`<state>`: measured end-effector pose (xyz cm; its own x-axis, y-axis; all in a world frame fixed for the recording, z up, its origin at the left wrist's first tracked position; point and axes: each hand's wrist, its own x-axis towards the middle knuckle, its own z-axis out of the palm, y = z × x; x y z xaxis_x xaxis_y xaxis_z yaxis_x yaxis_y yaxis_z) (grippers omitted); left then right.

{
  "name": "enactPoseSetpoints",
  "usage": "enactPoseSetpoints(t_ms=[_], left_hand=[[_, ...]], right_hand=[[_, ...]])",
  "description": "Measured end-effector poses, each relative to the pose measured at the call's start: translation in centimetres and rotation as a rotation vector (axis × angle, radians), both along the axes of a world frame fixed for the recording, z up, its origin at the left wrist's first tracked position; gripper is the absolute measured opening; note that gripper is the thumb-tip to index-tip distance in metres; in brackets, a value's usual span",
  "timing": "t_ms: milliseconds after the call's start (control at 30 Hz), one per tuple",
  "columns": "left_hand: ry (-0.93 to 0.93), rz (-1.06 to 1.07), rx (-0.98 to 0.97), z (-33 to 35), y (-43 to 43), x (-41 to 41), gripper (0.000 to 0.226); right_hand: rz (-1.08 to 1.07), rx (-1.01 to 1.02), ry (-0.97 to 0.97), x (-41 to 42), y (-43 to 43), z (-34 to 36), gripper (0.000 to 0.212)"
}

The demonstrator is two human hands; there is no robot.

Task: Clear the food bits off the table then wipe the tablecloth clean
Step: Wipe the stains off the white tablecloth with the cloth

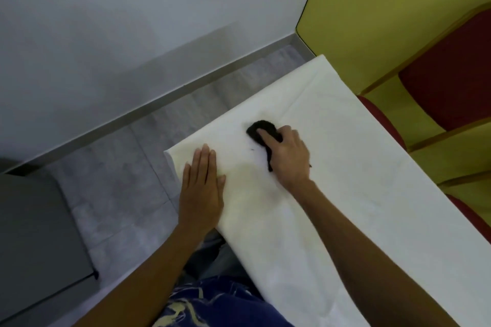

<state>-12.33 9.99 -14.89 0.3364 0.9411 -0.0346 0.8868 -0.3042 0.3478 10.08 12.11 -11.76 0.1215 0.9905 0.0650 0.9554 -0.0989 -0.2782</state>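
A white tablecloth (345, 167) covers the table, running from the lower right toward the far corner. My right hand (288, 156) presses a dark crumpled cloth (259, 129) down on the tablecloth, fingers curled over it, part of the cloth hidden under my palm. My left hand (202, 188) lies flat, fingers together, on the tablecloth at its near left edge, holding nothing. A faint yellowish stain (249, 183) shows between the two hands. A tiny dark speck (252, 150) lies just left of the cloth.
Red-cushioned wooden chairs (446, 74) stand along the table's right side against a yellow wall (385, 8). Grey tiled floor (119, 180) and a white wall lie to the left. A dark grey cabinet (32, 233) stands at the lower left.
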Motion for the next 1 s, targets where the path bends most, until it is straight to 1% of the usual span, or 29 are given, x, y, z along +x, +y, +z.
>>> enactPoseSetpoints(t_ms=[33,100,200,267,300,333,400,467,533,567,600,667,800,867,900,933,967,1000], left_hand=[[0.003,-0.005,-0.006,0.0,-0.1,0.1,0.063],[0.009,-0.012,-0.015,0.0,-0.2,0.0,0.065],[0.052,-0.019,-0.005,0.1,-0.1,-0.1,0.065],[0.068,-0.015,-0.003,0.1,-0.1,0.0,0.064],[0.064,-0.013,-0.004,0.1,0.0,0.1,0.064],[0.055,-0.011,-0.004,0.1,0.0,0.2,0.063],[0.04,-0.008,-0.004,0.0,0.0,0.3,0.063],[0.028,-0.006,0.001,0.0,0.0,0.2,0.062],[0.019,-0.005,0.008,-0.1,-0.1,0.1,0.061],[0.016,-0.004,0.008,-0.2,-0.1,0.2,0.06],[0.009,-0.003,0.004,-0.2,-0.1,0.3,0.06],[-0.026,0.001,-0.015,-0.3,-0.1,0.5,0.059],[-0.083,-0.068,-0.056,0.2,0.9,-0.8,0.055],[-0.116,-0.114,-0.061,0.6,2.0,-1.7,0.062],[-0.128,-0.131,-0.071,0.8,2.5,-2.1,0.063],[-0.138,-0.148,-0.078,1.0,2.7,-2.4,0.061],[-0.153,-0.163,-0.082,1.2,2.9,-2.8,0.057],[-0.174,-0.176,-0.085,1.3,3.1,-3.2,0.052]], right_hand=[[-0.066,0.029,-0.029,2.5,1.0,0.1,0.052],[-0.249,-0.016,-0.056,8.2,3.2,0.5,0.054],[-0.643,-0.055,-0.023,16.0,5.3,2.0,0.047],[-0.846,0.032,0.051,17.4,5.5,3.2,0.04],[-0.886,0.096,0.108,16.7,5.6,3.6,0.037],[-0.877,0.149,0.16,15.1,5.6,4.1,0.037],[-0.744,0.18,0.242,9.9,4.7,4.3,0.04],[-0.473,0.124,0.286,2.9,2.5,3.2,0.041],[-0.227,0.049,0.251,-3.1,0.0,1.4,0.041],[-0.174,0.036,0.206,-4.9,-0.8,0.7,0.041],[-0.166,0.016,0.187,-5.8,-1.2,0.2,0.041],[-0.185,-0.067,0.21,-6.2,-1.7,0.2,0.043],[-0.091,-0.209,0.265,-6.5,-5.2,1.4,0.044],[-0.097,-0.249,0.3,-7.4,-7.2,2.1,0.044],[-0.037,-0.299,0.343,-8.1,-8.1,2.6,0.043],[0.077,-0.363,0.409,-8.8,-9.1,3.1,0.041],[0.205,-0.453,0.504,-9.3,-9.8,3.6,0.037],[0.289,-0.544,0.624,-9.4,-10.4,4.2,0.032]])
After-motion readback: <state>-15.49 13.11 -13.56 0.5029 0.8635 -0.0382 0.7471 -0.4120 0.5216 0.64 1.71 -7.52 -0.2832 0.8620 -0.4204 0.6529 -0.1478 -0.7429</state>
